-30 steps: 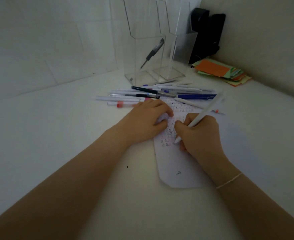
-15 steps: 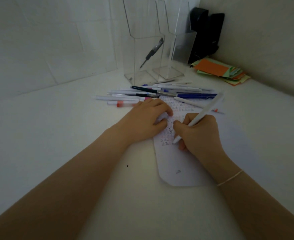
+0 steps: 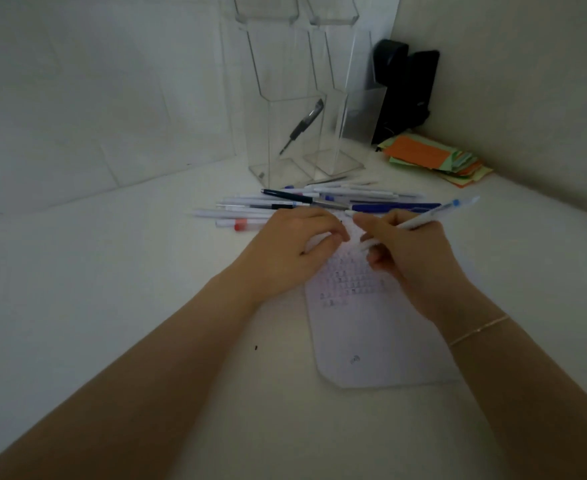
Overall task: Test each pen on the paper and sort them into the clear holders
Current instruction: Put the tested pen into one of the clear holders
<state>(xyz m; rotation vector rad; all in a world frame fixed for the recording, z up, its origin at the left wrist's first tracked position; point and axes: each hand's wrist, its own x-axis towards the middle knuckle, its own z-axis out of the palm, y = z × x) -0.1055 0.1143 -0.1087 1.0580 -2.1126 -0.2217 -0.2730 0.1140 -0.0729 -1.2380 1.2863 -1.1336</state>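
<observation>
We're on the paper. Left hand rests on its far edge, fingers curled loosely, holding nothing. Right hand pinches a white pen, tip near paper; contact unclear. Beyond the paper: loose pens, then clear holders. Risk: paper slips, or we knock the pile. Scribbles illegible.

A single head-worn wide-angle view looks forward and down from above the person's forearms, close over the left hand and right hand. Beyond the hands it faces a wall corner, where tall clear acrylic holders stand.
</observation>
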